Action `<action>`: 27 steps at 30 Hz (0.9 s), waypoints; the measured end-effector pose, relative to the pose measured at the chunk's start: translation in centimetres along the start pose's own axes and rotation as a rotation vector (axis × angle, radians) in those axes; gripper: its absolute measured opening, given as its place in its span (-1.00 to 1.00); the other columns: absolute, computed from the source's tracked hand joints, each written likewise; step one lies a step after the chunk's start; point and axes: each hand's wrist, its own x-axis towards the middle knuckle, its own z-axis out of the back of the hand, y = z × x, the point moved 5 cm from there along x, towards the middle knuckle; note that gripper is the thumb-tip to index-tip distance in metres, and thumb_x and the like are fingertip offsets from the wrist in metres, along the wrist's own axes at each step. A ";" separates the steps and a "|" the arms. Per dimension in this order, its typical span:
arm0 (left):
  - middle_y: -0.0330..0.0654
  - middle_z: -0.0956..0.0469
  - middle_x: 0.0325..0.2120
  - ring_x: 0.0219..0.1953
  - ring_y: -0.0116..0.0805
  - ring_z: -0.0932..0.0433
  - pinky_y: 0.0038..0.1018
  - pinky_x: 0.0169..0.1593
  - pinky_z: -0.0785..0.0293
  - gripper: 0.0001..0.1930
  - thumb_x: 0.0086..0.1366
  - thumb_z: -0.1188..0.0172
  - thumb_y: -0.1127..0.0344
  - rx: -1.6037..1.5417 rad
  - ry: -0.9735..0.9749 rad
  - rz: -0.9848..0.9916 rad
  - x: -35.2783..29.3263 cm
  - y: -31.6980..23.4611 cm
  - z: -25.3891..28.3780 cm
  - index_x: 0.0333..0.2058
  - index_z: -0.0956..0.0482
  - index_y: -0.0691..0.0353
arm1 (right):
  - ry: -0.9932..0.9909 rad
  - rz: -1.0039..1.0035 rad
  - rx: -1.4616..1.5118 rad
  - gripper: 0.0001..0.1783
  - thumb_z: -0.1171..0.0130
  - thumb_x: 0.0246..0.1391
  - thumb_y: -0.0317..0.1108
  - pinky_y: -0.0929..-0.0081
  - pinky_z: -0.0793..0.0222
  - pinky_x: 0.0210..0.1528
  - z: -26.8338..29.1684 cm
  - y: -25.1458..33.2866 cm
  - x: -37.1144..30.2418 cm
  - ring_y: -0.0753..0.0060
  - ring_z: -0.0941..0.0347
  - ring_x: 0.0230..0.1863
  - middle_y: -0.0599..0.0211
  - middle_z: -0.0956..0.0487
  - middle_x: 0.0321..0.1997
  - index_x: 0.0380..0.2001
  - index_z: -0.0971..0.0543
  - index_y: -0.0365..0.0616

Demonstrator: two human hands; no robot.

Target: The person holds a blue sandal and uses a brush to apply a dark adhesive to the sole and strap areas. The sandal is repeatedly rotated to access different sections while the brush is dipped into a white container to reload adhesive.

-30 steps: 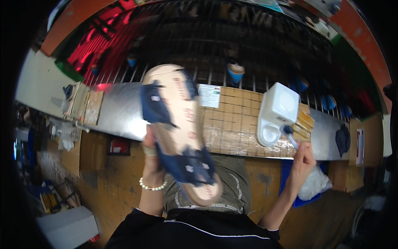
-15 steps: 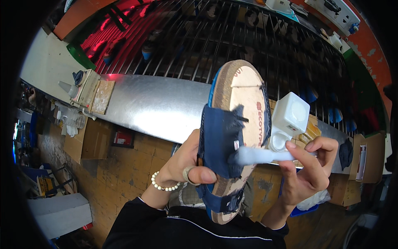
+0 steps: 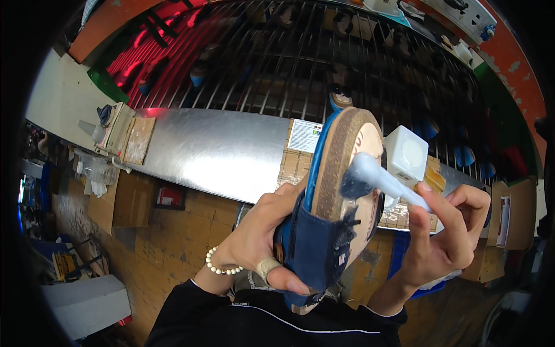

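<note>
A sandal (image 3: pixel 317 248) with navy straps, a brown cork-like edge and a pale sole face is turned bottom up and tilted in front of me. My left hand (image 3: pixel 260 231) grips it from the left, thumb across the strap and fingers mostly hidden behind. Between thumb and fingertips, my right hand (image 3: pixel 445 234) pinches a brush (image 3: pixel 384 180) with a pale, whitish handle. Its dark bristles meet the sole near the cork edge, toward the far end. Just beyond the brush stands a white square bottle (image 3: pixel 406 153); a white round part below it is mostly hidden.
A shiny metal counter (image 3: pixel 202 153) runs across, with a printed sheet (image 3: pixel 305 136) on it. Behind lies a rack of metal rods (image 3: pixel 248 69) with more footwear, lit red at left. Cardboard boxes (image 3: pixel 136 199) stand at the left and right.
The sandal has tilted and moved slightly right and toward me. My right hand has moved right and down, while the brush head has shifted from the strap area up to the sole's far part.
</note>
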 end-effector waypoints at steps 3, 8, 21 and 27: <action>-0.05 -0.61 -0.14 -0.11 -0.20 -0.52 -0.39 0.05 -0.32 0.29 -0.44 -0.53 -0.32 0.016 0.006 -0.015 -0.9 1.6 -0.3 0.23 -0.29 0.45 | -0.011 0.007 -0.001 -0.50 -0.58 -0.56 -0.16 0.57 -0.03 -0.41 0.1 -0.2 0.3 0.48 -0.20 -0.38 0.45 -0.25 -0.44 -0.37 -0.77 -0.04; -0.08 -0.65 -0.17 -0.14 -0.22 -0.57 -0.41 0.11 -0.25 0.41 -0.49 -0.51 -0.36 -0.239 -0.069 0.342 -1.2 1.0 -1.6 0.31 -0.17 0.42 | -0.028 0.016 -0.001 -0.56 -0.58 -0.49 -0.29 0.57 -0.06 -0.39 0.3 -1.1 0.9 0.50 -0.20 -0.38 0.45 -0.26 -0.42 -0.35 -0.76 -0.08; -0.10 -0.64 -0.13 -0.14 -0.24 -0.61 -0.45 0.11 -0.20 0.44 -0.53 -0.50 -0.40 -0.196 -0.010 0.431 -1.1 -0.1 -1.6 0.30 -0.18 0.44 | 0.063 -0.014 0.315 -0.48 -0.59 -0.48 -0.09 0.59 -0.11 -0.26 0.5 -3.5 0.1 0.53 -0.15 -0.31 0.44 -0.21 -0.27 -0.32 -0.76 -0.03; -0.06 -0.64 -0.12 -0.14 -0.24 -0.61 -0.45 0.11 -0.21 0.44 -0.51 -0.51 -0.37 -0.287 -0.035 0.529 -1.1 -0.7 -1.9 0.31 -0.15 0.46 | 0.149 0.040 0.416 -0.46 -0.60 -0.51 -0.05 0.67 -0.12 -0.35 0.2 -3.9 0.2 0.57 -0.19 -0.36 0.44 -0.21 -0.28 -0.33 -0.76 0.00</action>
